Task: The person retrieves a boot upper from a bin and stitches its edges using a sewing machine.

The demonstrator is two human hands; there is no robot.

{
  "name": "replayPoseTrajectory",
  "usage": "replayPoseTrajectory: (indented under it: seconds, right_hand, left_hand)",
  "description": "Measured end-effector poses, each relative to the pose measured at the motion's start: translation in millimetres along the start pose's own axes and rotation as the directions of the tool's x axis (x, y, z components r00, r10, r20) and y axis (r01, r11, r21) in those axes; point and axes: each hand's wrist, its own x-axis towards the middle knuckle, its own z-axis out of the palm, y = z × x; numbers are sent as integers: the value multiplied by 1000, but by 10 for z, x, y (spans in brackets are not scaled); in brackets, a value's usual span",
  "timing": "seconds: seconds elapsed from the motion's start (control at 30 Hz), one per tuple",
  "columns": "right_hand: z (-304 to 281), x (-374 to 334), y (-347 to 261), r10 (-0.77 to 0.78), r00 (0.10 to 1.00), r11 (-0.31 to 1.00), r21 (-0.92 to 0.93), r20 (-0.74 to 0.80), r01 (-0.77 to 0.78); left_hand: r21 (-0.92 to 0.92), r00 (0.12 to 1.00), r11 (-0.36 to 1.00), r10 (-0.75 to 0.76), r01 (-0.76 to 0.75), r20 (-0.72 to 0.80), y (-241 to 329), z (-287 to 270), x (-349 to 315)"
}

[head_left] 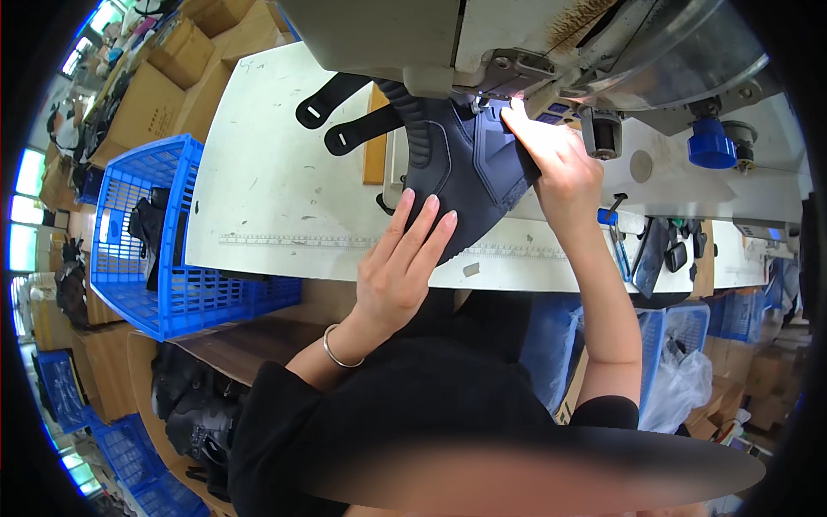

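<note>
A black padded piece [469, 185] with a ribbed edge and two slotted straps [362, 132] lies under the head of a sewing machine [508, 73]. My left hand [394, 271] rests on its near left side, fingers stretched and apart, with the thumb hidden. On the far right side, my right hand [564, 164] grips the piece's edge close to the machine's presser area. The machine head partly covers the far end of the piece, and the needle cannot be made out.
The white table [276, 164] carries a printed ruler strip [293, 240]. Tools, including blue-handled scissors [620, 250], lie at the right. Blue crates stand around, one [181, 284] at the table's left end. An open carton [142, 370] of black pieces is at lower left.
</note>
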Motion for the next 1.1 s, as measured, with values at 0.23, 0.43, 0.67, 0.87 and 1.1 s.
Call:
replayPoseTrajectory:
  seconds: [0.23, 0.43, 0.67, 0.87, 1.1]
  right_hand:
    - [35, 12, 33, 3, 1000, 1000, 22, -15, -3]
    - [56, 42, 74, -31, 999, 998, -50, -42, 29]
    - [81, 38, 140, -41, 999, 996, -80, 9, 41]
    - [162, 18, 207, 25, 999, 1000, 11, 27, -25]
    - [223, 16, 339, 102, 994, 980, 169, 29, -105]
  left_hand:
    - [-45, 998, 998, -53, 54, 24, 44, -28, 51]
    - [-48, 998, 997, -50, 52, 25, 0, -47, 114]
    - [-75, 995, 993, -82, 86, 56, -73, -79, 176]
    - [-95, 997, 994, -54, 58, 48, -154, -57, 216]
    - [-43, 1000, 999, -26, 26, 14, -148, -40, 265]
